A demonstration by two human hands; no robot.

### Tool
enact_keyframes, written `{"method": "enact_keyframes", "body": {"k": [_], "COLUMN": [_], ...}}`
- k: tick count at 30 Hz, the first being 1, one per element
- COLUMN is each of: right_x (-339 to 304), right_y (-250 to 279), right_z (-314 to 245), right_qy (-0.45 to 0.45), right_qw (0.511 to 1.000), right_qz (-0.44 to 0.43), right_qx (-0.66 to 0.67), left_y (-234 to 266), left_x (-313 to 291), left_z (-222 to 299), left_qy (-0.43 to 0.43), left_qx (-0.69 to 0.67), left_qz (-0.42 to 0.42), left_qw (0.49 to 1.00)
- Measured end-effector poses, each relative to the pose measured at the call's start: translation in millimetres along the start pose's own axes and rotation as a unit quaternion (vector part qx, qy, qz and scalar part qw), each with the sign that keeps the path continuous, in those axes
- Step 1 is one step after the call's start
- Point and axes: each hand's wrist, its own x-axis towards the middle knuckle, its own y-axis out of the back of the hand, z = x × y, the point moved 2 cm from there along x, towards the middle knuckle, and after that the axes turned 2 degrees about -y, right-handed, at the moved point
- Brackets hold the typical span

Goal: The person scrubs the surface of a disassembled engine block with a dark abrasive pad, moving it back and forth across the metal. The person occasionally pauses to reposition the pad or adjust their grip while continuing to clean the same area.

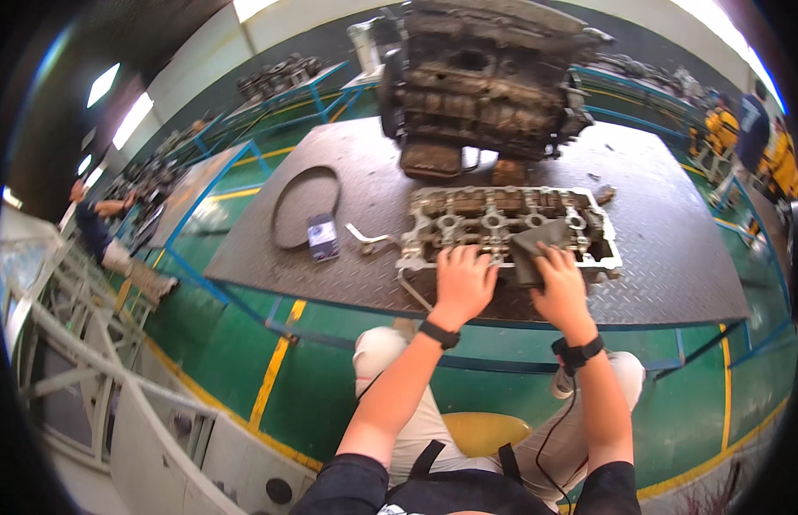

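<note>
A metal engine cylinder head [449,222] lies on the steel-topped table in front of me, its row of round openings facing up. My left hand [466,281] rests on its near edge, fingers stretched out and holding nothing. Toward the near right of the head, my right hand [562,290] grips a dark grey cloth [531,251], pressing it against the part. The cloth covers some of the openings there. Both wrists wear black bands. Left of the head lie a bent silver wrench-like tool [369,236], a dark blue and white box [323,238] and a black belt loop [283,199].
A large dirty engine block [493,81] stands at the back of the table [253,249]. A yellow stool [485,432] is beneath me. Blue-framed benches carry metal parts [279,75]. One person [107,223] is at the far left; others [753,124] are at the far right.
</note>
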Motion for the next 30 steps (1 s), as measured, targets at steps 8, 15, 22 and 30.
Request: {"method": "enact_keyframes", "body": {"k": [8,15,22,30], "right_x": [3.6,5.3,4.4,5.0], "right_y": [1.3,2.0,2.1,-2.6], "right_z": [1.8,-1.1,2.1,2.8], "right_qy": [-0.018,-0.031,-0.005,0.016], "right_qw": [0.999,0.999,0.999,0.997], "right_qz": [0.011,0.005,0.031,0.067], "right_qx": [0.031,0.023,0.034,0.029], "left_y": [-3.5,0.7,3.7,0.5], "left_x": [-1.7,0.7,3.0,-0.3], "left_z": [0.0,2.1,2.4,-1.7], "left_qy": [-0.002,0.0,-0.01,-0.01], "left_qx": [-0.003,-0.005,0.021,0.017], "left_qz": [0.029,0.019,-0.008,-0.002], "left_qw": [1.0,1.0,1.0,1.0]}}
